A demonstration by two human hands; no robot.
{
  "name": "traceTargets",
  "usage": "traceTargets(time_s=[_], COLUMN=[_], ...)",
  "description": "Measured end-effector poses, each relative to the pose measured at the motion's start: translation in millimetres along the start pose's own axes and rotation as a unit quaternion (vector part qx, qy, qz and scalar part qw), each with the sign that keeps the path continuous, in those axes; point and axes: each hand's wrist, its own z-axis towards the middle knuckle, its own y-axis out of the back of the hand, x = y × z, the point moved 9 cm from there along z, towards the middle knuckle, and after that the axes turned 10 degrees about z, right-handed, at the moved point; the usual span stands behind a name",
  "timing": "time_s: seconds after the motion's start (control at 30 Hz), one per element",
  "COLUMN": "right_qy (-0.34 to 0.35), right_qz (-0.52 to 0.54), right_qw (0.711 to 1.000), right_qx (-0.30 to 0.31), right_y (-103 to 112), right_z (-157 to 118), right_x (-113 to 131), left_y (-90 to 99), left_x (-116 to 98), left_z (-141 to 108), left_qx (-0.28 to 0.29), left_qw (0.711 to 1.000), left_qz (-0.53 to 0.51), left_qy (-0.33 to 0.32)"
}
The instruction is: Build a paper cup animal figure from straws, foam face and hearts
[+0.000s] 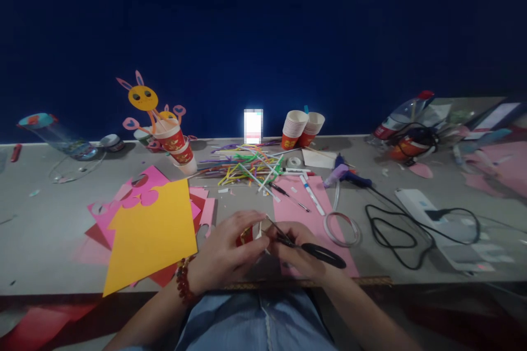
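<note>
Holds a red paper cup [246, 236], partly hidden, in the closed fingers of the left hand [233, 247], above the near edge of the desk [45, 241]; grips scissors [329, 259] in the curled fingers of the right hand [296, 259], with blades at the cup's pale edge. Appears mid-cut; impossible to tell the extent left. Includes, seemingly finished, a rabbit-faced figure [143, 98] in stacked cups [175, 141]; includes also magenta paper [155, 176] with rounds cut out.
</note>
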Motion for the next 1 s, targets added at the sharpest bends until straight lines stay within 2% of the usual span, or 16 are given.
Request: traceTargets(time_s=[0.23, 0.33, 0.43, 0.53, 0.7, 1.0], right_qy=[-0.021, -0.012, 0.004, -0.005, -0.001, 0.013], right_qz=[0.012, 0.004, 0.018, 0.026, 0.029, 0.007], right_qw=[0.999, 1.000, 1.000, 1.000, 0.999, 0.998], right_qx=[-0.028, -0.028, 0.001, 0.007, -0.022, -0.069], right_y=[1, 1, -2, -2, 3, 13], right_z=[-1, 0, 0, 1, 4, 6], right_x=[-5, -4, -2, -2, 0, -9], left_y=[-1.7, -8.4, -18.3, -23.9, -22.5, -27.2], left_x=[3, 12, 24, 25, 22, 28], left_z=[-5, -8, -11, -11, -9, -20], left_qx=[-0.011, 0.017, 0.066, 0.093, 0.056, 0.019], left_qw=[1.000, 0.999, 0.993, 0.989, 0.991, 0.987], left_qz=[0.014, 0.006, -0.005, 0.010, 0.091, 0.134], left_qy=[-0.012, 0.029, 0.098, 0.113, 0.084, 0.085])
